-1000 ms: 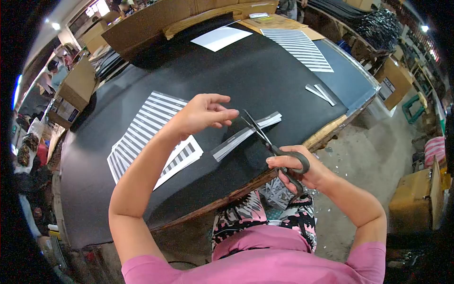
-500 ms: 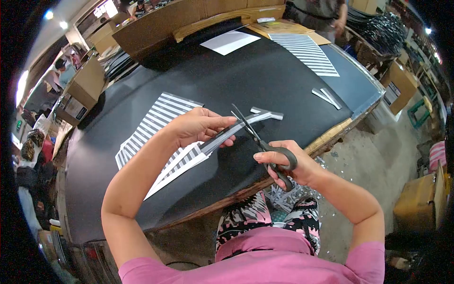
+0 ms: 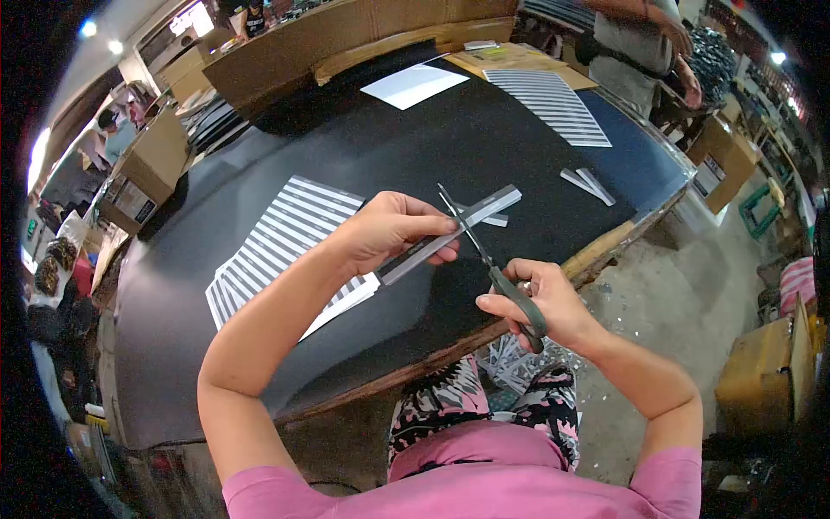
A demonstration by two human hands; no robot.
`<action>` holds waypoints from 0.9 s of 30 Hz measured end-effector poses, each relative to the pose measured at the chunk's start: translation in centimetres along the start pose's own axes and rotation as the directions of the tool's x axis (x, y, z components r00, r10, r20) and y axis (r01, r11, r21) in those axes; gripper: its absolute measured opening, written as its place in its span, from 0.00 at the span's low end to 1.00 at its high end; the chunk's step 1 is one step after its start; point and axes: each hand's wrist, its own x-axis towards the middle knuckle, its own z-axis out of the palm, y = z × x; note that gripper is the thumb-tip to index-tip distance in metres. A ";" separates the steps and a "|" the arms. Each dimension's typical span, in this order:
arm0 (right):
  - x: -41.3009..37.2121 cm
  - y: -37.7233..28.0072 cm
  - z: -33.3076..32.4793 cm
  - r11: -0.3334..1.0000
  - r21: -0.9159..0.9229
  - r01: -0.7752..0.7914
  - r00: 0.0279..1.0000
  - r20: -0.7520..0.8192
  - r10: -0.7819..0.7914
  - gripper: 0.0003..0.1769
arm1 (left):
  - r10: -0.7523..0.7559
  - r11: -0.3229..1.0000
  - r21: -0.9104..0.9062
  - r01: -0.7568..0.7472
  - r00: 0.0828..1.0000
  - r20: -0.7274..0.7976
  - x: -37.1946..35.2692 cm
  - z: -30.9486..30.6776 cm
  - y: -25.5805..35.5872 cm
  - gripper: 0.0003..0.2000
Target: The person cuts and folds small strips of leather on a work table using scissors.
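Note:
My left hand [image 3: 406, 229] pinches a narrow black-and-white paper strip [image 3: 497, 206], which runs from lower left to upper right above the table. My right hand [image 3: 540, 303] grips black-handled scissors [image 3: 510, 294], its fingers in the handle loops. The scissor blades point up and away and overlap the strip just right of my left fingertips. Behind the strip, partly covered, lies a short cut piece [image 3: 495, 221]. Below and left of my left arm rest overlapping striped sheets [image 3: 298, 216], some hidden by the forearm.
The black-covered table [image 3: 216, 368] has a worn wooden edge. Two short strips [image 3: 590, 187] lie at its right. Farther back are a white sheet [image 3: 415, 85] and another striped sheet [image 3: 553, 108]. A person [image 3: 640, 43] stands behind. Paper scraps [image 3: 510, 363] litter the floor.
The strip now lies straighter and slants more steeply, and the scissor blades look closer together. The sheets beneath my left arm shifted slightly. The person at the back moved farther into view.

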 end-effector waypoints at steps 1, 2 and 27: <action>-0.1 0.2 -0.4 1.000 -0.010 0.008 1.000 -0.016 -0.008 0.22 | 0.014 0.999 0.038 -0.014 1.000 0.000 0.4 0.5 0.2 0.13; -0.3 0.4 -0.9 1.000 -0.019 0.016 0.999 -0.033 -0.017 0.21 | 0.044 0.997 0.064 -0.045 0.999 0.010 1.0 0.9 0.0 0.11; -0.2 -0.2 -10.7 0.969 -0.248 -0.011 0.941 -0.331 -0.074 0.26 | 0.001 0.999 0.049 -0.019 0.935 0.355 16.3 6.5 1.3 0.10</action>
